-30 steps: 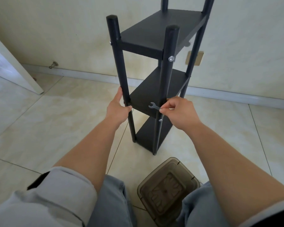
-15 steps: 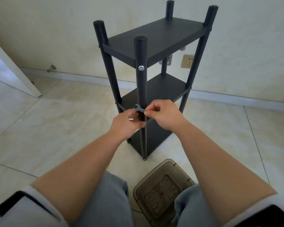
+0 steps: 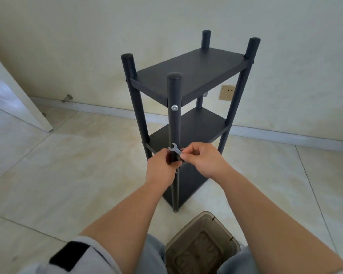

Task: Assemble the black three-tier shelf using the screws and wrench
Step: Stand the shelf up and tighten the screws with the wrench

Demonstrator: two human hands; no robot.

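Pale, glossy floor tiles (image 3: 71,175) with thin dark grout lines, meeting a white skirting board (image 3: 107,112) at the wall; black three-tier shelf (image 3: 188,76) standing upright on its legs near that wall; translucent brown plastic container (image 3: 202,246) resting on the tiles just in front of the shelf's near leg.

We see a cream wall (image 3: 87,46) with a socket (image 3: 227,92) at far right, a white baseboard (image 3: 107,111), glossy beige floor tiles (image 3: 67,165), and a white door (image 3: 14,99) left.
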